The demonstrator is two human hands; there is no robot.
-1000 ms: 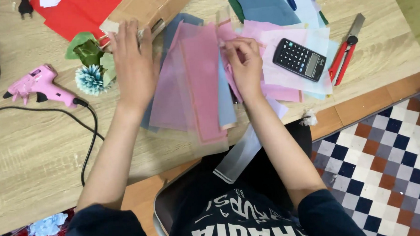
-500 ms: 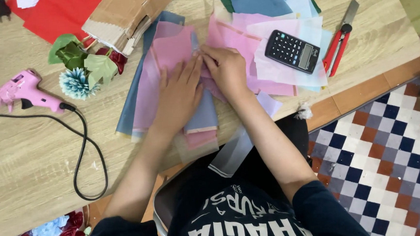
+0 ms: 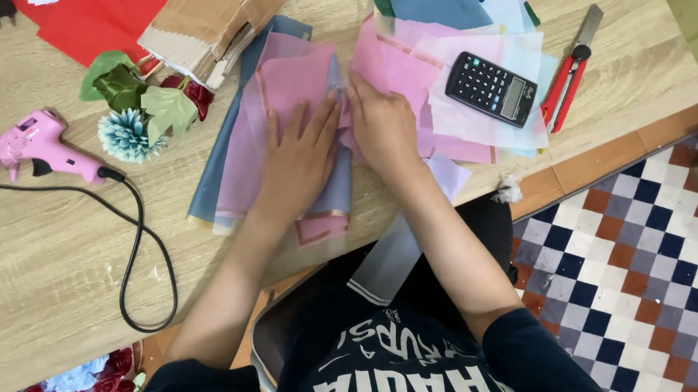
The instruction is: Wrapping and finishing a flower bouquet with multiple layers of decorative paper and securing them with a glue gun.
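Left of the black calculator (image 3: 492, 88), on the wooden bench (image 3: 38, 255), we press both hands onto a stack of pink and blue tissue sheets (image 3: 278, 87). Our left hand (image 3: 298, 163) lies open and flat, fingers spread on the pink top sheet. Our right hand (image 3: 384, 129), just beside it, pinches a sheet edge. Farther left of the calculator lie artificial flowers (image 3: 138, 108) and a pink glue gun (image 3: 35, 146); a red utility knife (image 3: 569, 73) lies right of it.

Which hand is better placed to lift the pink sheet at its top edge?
Probably the right hand: its fingertips sit at the top edge of the pink sheet. The left hand lies flat, fingers spread, pressing the sheet down lower on the stack.
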